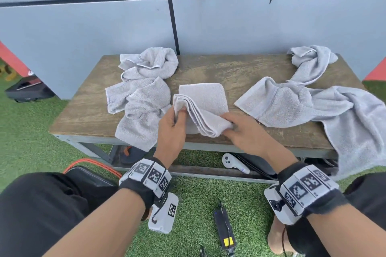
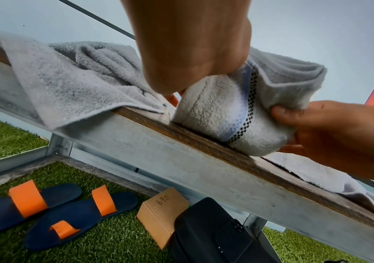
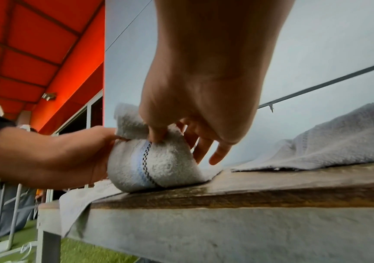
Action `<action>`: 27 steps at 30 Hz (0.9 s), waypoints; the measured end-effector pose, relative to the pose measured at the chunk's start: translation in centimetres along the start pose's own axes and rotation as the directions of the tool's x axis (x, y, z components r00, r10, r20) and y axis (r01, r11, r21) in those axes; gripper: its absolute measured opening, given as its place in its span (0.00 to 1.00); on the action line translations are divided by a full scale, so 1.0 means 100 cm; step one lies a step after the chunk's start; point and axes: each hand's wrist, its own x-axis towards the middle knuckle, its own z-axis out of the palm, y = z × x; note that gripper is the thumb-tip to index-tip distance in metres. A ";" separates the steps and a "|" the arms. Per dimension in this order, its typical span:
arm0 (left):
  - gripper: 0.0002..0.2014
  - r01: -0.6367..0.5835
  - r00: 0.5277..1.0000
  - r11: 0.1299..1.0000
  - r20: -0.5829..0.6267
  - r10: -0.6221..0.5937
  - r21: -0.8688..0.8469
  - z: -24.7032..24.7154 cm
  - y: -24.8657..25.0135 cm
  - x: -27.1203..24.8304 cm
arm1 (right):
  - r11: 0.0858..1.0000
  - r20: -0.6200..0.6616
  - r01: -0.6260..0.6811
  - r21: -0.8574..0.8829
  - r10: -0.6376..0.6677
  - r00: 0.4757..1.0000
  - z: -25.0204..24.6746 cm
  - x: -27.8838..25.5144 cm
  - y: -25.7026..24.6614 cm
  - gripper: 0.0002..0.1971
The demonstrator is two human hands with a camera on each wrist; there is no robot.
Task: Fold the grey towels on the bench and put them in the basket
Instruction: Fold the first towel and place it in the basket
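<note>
A partly folded grey towel (image 1: 203,104) lies at the middle front of the wooden bench (image 1: 225,71). My left hand (image 1: 174,125) grips its layered left corner, thumb on top. My right hand (image 1: 240,129) pinches the near right corner, lifted and curled over. In the left wrist view the towel (image 2: 217,110) shows a bulging fold with a blue and black checked stripe, with my left hand (image 2: 181,71) above it. The right wrist view shows the same fold (image 3: 157,165) pinched by my right hand (image 3: 170,131). No basket is in view.
Crumpled grey towels lie at the bench's left (image 1: 144,92) and right (image 1: 309,98), both hanging over the front edge. Under the bench are sandals (image 2: 53,211), a cardboard box (image 2: 161,213), a black case (image 2: 213,234) and a white controller (image 1: 234,162). A black device (image 1: 224,227) lies on the grass.
</note>
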 end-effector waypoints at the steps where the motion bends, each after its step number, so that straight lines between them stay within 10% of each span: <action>1: 0.17 -0.005 1.000 1.000 -0.009 0.005 0.015 -0.002 -0.002 0.001 | 0.999 -0.020 -0.019 0.043 0.019 1.000 -0.001 0.001 -0.003 0.07; 11: 0.21 0.145 0.989 0.943 -0.007 -0.150 0.300 0.001 -0.010 0.015 | 0.954 -0.067 -0.235 0.189 0.251 0.966 0.010 0.017 0.004 0.29; 19: 0.21 0.083 0.996 0.911 -0.012 -0.085 0.404 0.015 -0.008 0.042 | 0.926 -0.187 -0.304 0.225 0.347 0.919 0.008 0.030 0.011 0.23; 27: 0.24 0.012 0.998 0.667 0.028 -0.050 0.745 0.031 -0.023 0.060 | 0.916 -0.187 -0.398 0.049 0.400 0.897 0.010 0.046 0.024 0.25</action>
